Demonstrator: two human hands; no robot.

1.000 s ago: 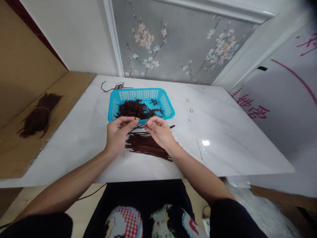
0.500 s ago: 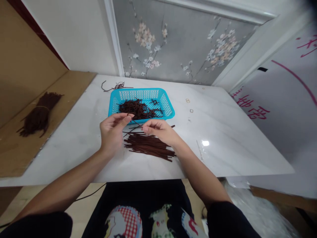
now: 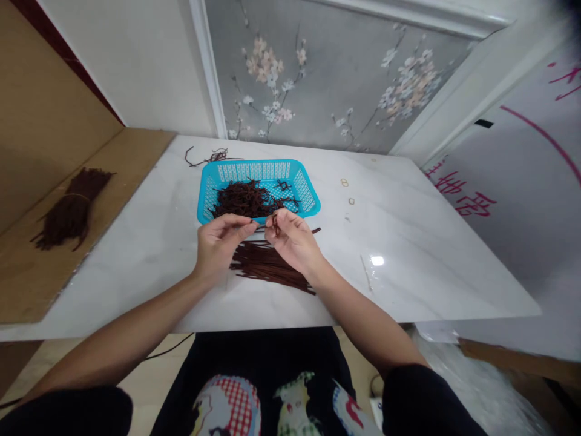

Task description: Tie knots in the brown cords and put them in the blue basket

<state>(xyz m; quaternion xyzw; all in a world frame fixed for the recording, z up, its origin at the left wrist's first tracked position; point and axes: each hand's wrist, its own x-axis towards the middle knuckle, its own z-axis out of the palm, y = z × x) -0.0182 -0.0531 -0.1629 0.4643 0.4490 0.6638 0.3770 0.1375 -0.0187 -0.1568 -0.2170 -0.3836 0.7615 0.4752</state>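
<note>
Both hands meet just in front of a blue plastic basket (image 3: 209, 188) that holds a tangle of dark brown cords (image 3: 242, 200). My left hand (image 3: 220, 242) and my right hand (image 3: 293, 239) pinch one brown cord (image 3: 272, 224) between their fingertips; a small loop of it shows at the right thumb. Under the hands, a flat pile of straight brown cords (image 3: 267, 269) lies on the white marble table (image 3: 408, 254).
A few loose cords (image 3: 209, 158) lie behind the basket. Small gold rings (image 3: 347, 191) sit right of it. A tied bundle of brown cords (image 3: 70, 212) rests on the cardboard sheet at the left. A white board with pink writing (image 3: 508, 181) leans at the right.
Half a second ago my hands were spread apart, stretching the cord. They have come back together in front of the basket, and the cord now shows a small loop.
</note>
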